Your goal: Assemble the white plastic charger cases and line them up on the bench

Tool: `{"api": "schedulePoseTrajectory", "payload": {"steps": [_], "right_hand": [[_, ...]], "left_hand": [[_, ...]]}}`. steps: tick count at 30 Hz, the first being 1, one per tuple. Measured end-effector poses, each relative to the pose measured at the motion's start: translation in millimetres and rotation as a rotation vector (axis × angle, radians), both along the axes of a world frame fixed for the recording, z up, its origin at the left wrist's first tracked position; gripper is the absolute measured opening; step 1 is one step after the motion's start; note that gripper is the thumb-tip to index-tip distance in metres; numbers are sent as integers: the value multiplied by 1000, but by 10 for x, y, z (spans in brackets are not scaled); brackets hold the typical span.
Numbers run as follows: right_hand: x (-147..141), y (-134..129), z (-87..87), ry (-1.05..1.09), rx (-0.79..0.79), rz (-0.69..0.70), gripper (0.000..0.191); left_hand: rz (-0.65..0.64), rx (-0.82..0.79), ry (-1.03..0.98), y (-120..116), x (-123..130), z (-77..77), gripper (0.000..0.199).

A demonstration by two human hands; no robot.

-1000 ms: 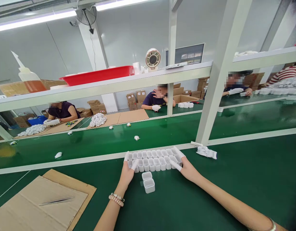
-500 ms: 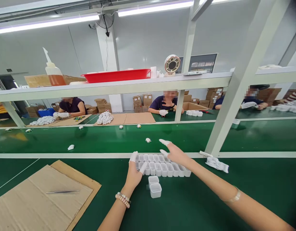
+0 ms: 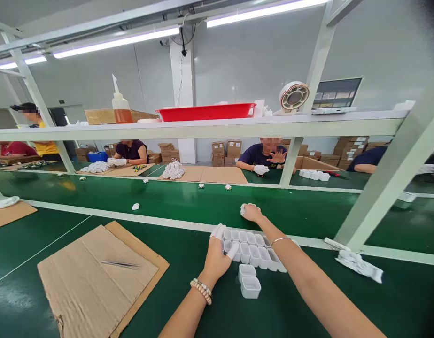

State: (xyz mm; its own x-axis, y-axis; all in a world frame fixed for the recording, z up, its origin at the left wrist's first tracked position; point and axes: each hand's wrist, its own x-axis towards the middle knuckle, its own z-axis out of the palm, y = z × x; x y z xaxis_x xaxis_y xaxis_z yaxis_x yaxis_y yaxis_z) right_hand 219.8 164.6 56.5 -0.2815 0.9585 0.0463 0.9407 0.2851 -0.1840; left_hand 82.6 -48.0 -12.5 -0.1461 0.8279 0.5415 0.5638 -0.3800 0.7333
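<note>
White-tipped fingers of my left hand rest at the left end of a double row of small white cups, thumb apart from the other fingers. Beyond the cups, on the green belt, my right hand has its fingers closed on a small white piece. Two more cups stand in front of the rows, on my side. Further left on the belt lies a small white lump.
Tweezers lie on cardboard at the left. A white glove lies at the right, by a slanted post. A shelf crosses above, holding a red tray. Several people sit across the belt.
The view has turned left. My right hand has closed on the small white piece on the belt, its fingers apart before. My left hand stays at the cups.
</note>
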Motion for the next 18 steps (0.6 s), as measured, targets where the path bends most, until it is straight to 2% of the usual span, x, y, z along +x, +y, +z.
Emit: {"api": "schedulePoseTrajectory", "payload": {"steps": [6, 9, 13, 18], "right_hand": [[114, 11, -81, 121, -71, -258, 38], [167, -52, -48, 280, -99, -310, 35], [362, -167, 100, 614, -169, -260, 32], [727, -415, 267, 1123, -323, -50, 28]], "left_hand": [[-2, 46, 107, -33, 23, 50, 59], [-17, 74, 159, -65, 12, 65, 58], [-44, 123, 244, -120, -11, 115, 56], [-210, 122, 477, -250, 42, 325, 57]]}}
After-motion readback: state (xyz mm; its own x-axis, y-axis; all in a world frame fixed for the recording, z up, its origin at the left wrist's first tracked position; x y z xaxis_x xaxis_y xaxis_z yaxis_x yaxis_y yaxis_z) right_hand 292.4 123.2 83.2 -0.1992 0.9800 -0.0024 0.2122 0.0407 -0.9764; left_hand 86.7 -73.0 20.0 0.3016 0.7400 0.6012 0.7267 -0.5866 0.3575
